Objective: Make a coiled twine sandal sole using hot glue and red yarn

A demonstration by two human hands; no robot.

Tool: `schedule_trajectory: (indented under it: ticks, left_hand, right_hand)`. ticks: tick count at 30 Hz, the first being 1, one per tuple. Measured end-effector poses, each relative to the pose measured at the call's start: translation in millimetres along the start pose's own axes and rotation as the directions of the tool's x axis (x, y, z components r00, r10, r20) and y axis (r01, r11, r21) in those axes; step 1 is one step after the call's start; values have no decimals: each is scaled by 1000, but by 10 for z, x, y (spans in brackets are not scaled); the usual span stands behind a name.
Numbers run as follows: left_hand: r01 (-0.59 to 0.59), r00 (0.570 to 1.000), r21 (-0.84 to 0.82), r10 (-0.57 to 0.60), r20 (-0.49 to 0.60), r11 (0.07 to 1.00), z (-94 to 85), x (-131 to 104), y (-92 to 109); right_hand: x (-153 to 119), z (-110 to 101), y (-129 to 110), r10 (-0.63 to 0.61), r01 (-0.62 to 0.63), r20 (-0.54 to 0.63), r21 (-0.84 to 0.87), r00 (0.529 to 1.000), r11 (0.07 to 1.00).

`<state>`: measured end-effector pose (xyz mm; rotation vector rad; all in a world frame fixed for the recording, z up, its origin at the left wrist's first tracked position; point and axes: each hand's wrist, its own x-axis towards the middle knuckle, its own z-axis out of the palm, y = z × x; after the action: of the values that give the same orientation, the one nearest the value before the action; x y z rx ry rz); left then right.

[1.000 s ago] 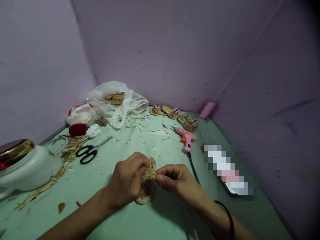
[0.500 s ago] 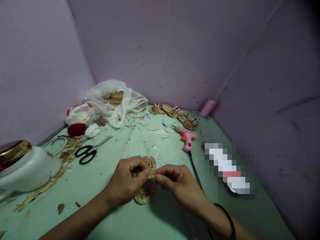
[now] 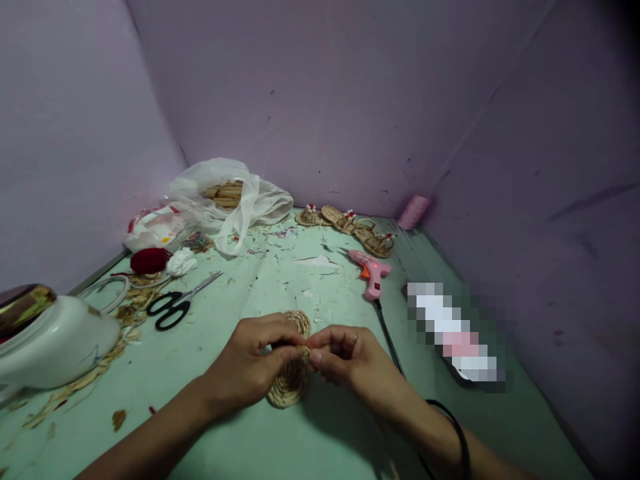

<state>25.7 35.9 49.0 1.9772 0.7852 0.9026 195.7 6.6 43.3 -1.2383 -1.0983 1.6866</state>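
Between my hands, low in the middle, is a small braided straw slipper sole (image 3: pixel 286 395) with a woven strip across its waist. My left hand (image 3: pixel 250 357) wraps over its left side, with thumb and fingers pinching the strip. At the right edge of the sole, the thumb and fingertips of my right hand (image 3: pixel 350 353) pinch the strip's end. My fingers hide much of the strip and the middle of the sole. A pink glue gun (image 3: pixel 373 275) with a lit red light lies beyond my right hand, its black cord running under my wrist.
Black-handled scissors (image 3: pixel 173 308) lie left, near red yarn (image 3: pixel 150 261) and white yarn (image 3: pixel 182 262). A white plastic bag (image 3: pixel 267 203) and finished straw slippers (image 3: pixel 373 241) sit at the back. A white rounded vessel (image 3: pixel 65 343) stands left; a pixelated object (image 3: pixel 453 333) lies right.
My fingertips have closed together over the strip, covering the pale part that showed between them. My left fingers have straightened slightly across the sole. The whole view has shifted a little.
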Motion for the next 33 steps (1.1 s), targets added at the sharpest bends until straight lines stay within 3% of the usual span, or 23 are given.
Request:
schedule_trajectory:
  ticks: [7,12,15,18,22,27,31,33]
  left_hand:
    - [-24,999,41,25,-21,999,-31,-15,13]
    - [-167,985,87,170,-21,982,-21,-40,3]
    - [-318,946,140,323,-15,938,-27,-46,-31]
    - [-445,894,252,444,66,859,-39,-54,-66]
    - [-521,844,440,516,143,731,-35,-75,-86]
    - [-445,887,496,442,132,745,6,-110,-82]
    - [-341,936,476,342,87,811,33,-116,-70]
    - [-306,949,476,304,83,825,41,-111,-51]
  right_hand:
    - [-6,13,-49,16,-16,13,32,1000,999]
    - [-46,-7,-117,35,-33,48,-50,998,998]
    - [-56,-16,-134,76,-75,32,-24,997,997]
    - [-56,-12,-121,90,-91,17,6,996,996]
    - [-58,0,-104,90,-90,27,-3,996,996]
    - [-59,10,-83,27,-24,33,-85,999,996]
    - [-86,28,-21,-161,150,-19,-268,987,952]
    - [-125,35,4,-314,284,9,-451,949,846]
